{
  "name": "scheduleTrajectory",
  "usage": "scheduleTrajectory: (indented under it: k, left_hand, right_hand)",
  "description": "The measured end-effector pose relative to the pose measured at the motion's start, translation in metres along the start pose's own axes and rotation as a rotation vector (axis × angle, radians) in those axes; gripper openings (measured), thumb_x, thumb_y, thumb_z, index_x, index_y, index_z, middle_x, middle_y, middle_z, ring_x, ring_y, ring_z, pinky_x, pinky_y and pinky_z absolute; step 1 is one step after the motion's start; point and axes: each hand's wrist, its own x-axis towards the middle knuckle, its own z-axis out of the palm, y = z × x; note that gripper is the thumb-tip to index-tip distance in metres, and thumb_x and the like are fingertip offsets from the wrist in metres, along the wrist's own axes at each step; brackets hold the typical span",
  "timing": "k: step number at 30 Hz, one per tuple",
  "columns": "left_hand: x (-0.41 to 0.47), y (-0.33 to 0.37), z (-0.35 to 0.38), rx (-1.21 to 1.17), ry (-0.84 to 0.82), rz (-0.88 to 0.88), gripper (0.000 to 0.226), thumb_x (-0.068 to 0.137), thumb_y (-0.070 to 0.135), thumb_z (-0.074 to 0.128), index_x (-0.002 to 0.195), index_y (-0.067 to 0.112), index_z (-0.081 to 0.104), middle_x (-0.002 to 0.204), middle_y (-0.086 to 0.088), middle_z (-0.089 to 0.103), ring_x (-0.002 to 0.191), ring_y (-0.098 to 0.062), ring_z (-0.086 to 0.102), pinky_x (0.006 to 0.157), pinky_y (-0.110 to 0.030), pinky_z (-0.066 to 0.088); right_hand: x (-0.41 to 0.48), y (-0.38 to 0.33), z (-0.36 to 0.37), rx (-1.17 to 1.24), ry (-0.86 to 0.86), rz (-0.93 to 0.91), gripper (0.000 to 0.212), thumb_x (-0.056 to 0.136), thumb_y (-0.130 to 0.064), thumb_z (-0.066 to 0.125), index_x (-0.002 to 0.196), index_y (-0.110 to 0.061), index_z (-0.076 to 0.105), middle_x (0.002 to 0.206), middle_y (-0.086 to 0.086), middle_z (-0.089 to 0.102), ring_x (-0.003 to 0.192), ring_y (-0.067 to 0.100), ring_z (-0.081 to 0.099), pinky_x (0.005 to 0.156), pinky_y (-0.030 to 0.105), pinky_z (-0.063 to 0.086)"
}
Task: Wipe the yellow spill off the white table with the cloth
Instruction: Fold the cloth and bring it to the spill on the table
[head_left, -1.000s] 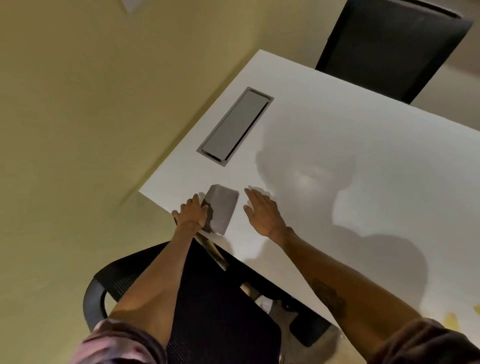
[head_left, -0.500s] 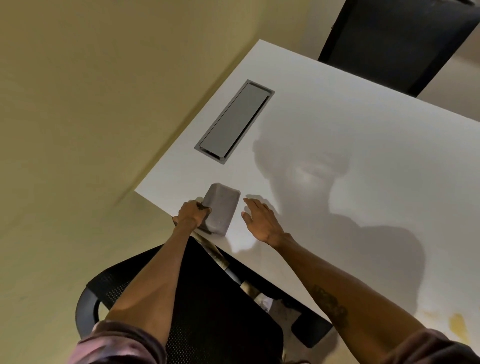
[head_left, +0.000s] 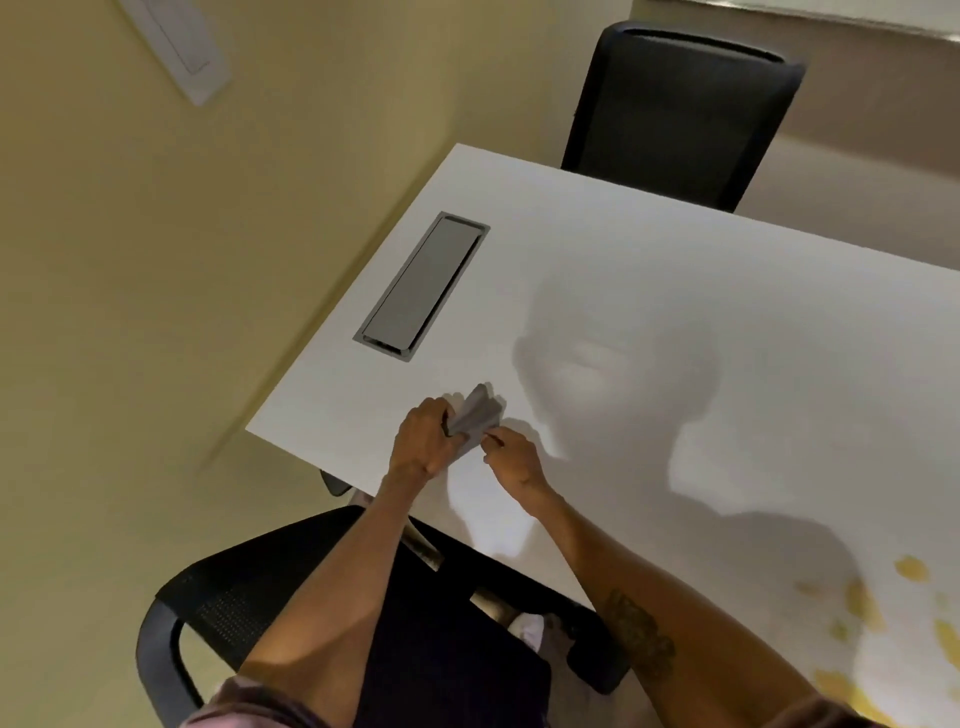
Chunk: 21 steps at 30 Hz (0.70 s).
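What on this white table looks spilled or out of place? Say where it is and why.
Yellow blotches are scattered over the white table near its lower right edge, unwiped. The folded grey cloth, held by both hands, is well away from them.

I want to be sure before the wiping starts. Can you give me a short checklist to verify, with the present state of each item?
1. Cloth held in both hands: ok, left hand and right hand grip it.
2. Cloth lifted off the white table: cannot tell.
3. Yellow spill in view: ok, at the lower right.
4. Cloth at the spill: not ok, they are apart.
5. Table between them bare: ok.
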Motion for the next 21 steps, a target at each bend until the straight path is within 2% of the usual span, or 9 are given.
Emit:
scheduleTrajectory:
  k: [3, 5, 7, 9, 11, 14, 17, 19, 21]
  left_hand:
    - [-0.010, 0.045, 0.023, 0.054, 0.012, 0.135, 0.028, 0.088, 0.025, 0.076, 0.097, 0.002, 0.064, 0.097, -0.012, 0.065, 0.086, -0.029, 0.061, 0.070, -0.038, 0.049]
    - [-0.020, 0.077, 0.045, 0.097, 0.027, 0.232, 0.026, 0.091, 0.027, 0.073, 0.096, 0.003, 0.064, 0.097, -0.012, 0.065, 0.087, -0.030, 0.060, 0.074, -0.042, 0.052]
    - [-0.034, 0.109, 0.070, 0.137, 0.037, 0.328, 0.023, 0.094, 0.027, 0.066, 0.095, 0.004, 0.064, 0.095, -0.013, 0.066, 0.087, -0.032, 0.061, 0.075, -0.044, 0.051]
    - [-0.051, 0.140, 0.098, 0.180, 0.042, 0.411, 0.021, 0.098, 0.026, 0.059, 0.096, 0.006, 0.063, 0.094, -0.011, 0.066, 0.085, -0.030, 0.059, 0.074, -0.042, 0.050]
    - [-0.070, 0.170, 0.126, 0.206, 0.042, 0.492, 0.019, 0.101, 0.024, 0.055, 0.099, 0.007, 0.063, 0.095, -0.009, 0.066, 0.083, -0.029, 0.059, 0.073, -0.039, 0.049]
    - [-0.100, 0.211, 0.170, 0.217, -0.013, 0.599, 0.017, 0.101, 0.021, 0.055, 0.100, 0.008, 0.066, 0.095, -0.009, 0.067, 0.080, -0.028, 0.061, 0.070, -0.036, 0.048]
    - [-0.135, 0.248, 0.207, 0.232, -0.096, 0.712, 0.010, 0.098, 0.014, 0.061, 0.096, 0.009, 0.069, 0.093, -0.009, 0.070, 0.075, -0.027, 0.064, 0.064, -0.031, 0.044]
    - [-0.156, 0.267, 0.228, 0.148, -0.161, 0.872, 0.006, 0.088, 0.010, 0.073, 0.091, 0.006, 0.071, 0.085, -0.011, 0.071, 0.068, -0.031, 0.065, 0.058, -0.032, 0.042]
    - [-0.172, 0.277, 0.249, 0.090, -0.203, 1.094, 0.018, 0.082, 0.016, 0.079, 0.095, 0.005, 0.074, 0.087, -0.010, 0.072, 0.068, -0.031, 0.064, 0.059, -0.033, 0.045]
  right_hand:
    - [-0.015, 0.012, -0.028, 0.324, 0.101, 0.164, 0.034, 0.105, -0.032, 0.040, 0.120, -0.010, 0.061, 0.116, 0.012, 0.068, 0.101, 0.028, 0.067, 0.095, 0.042, 0.055]
    - [-0.027, 0.025, -0.051, 0.571, 0.153, 0.219, 0.037, 0.104, -0.041, 0.043, 0.121, -0.012, 0.060, 0.110, 0.007, 0.066, 0.099, 0.027, 0.069, 0.092, 0.038, 0.056]
    - [-0.041, 0.043, -0.078, 0.690, 0.226, 0.212, 0.035, 0.102, -0.045, 0.047, 0.111, -0.014, 0.061, 0.105, 0.006, 0.068, 0.101, 0.027, 0.070, 0.091, 0.037, 0.057]
    - [-0.056, 0.065, -0.104, 0.771, 0.319, 0.199, 0.037, 0.098, -0.045, 0.055, 0.106, -0.010, 0.065, 0.105, 0.009, 0.073, 0.099, 0.026, 0.071, 0.093, 0.044, 0.058]
    - [-0.072, 0.086, -0.129, 0.792, 0.448, 0.240, 0.042, 0.093, -0.046, 0.062, 0.109, -0.008, 0.066, 0.106, 0.014, 0.073, 0.098, 0.028, 0.071, 0.093, 0.048, 0.057]
    - [-0.099, 0.123, -0.168, 0.698, 0.673, 0.368, 0.051, 0.092, -0.046, 0.062, 0.122, -0.004, 0.059, 0.112, 0.013, 0.070, 0.103, 0.031, 0.067, 0.095, 0.045, 0.054]
    - [-0.133, 0.165, -0.201, 0.635, 0.861, 0.436, 0.045, 0.095, -0.043, 0.058, 0.121, -0.006, 0.057, 0.111, 0.012, 0.068, 0.103, 0.031, 0.065, 0.092, 0.041, 0.052]
    - [-0.158, 0.194, -0.219, 0.597, 0.970, 0.463, 0.036, 0.095, -0.039, 0.056, 0.115, -0.009, 0.059, 0.109, 0.012, 0.069, 0.099, 0.031, 0.066, 0.085, 0.038, 0.051]
    - [-0.185, 0.222, -0.235, 0.525, 1.081, 0.456, 0.029, 0.095, -0.036, 0.056, 0.108, -0.011, 0.060, 0.106, 0.012, 0.070, 0.098, 0.033, 0.067, 0.083, 0.038, 0.050]
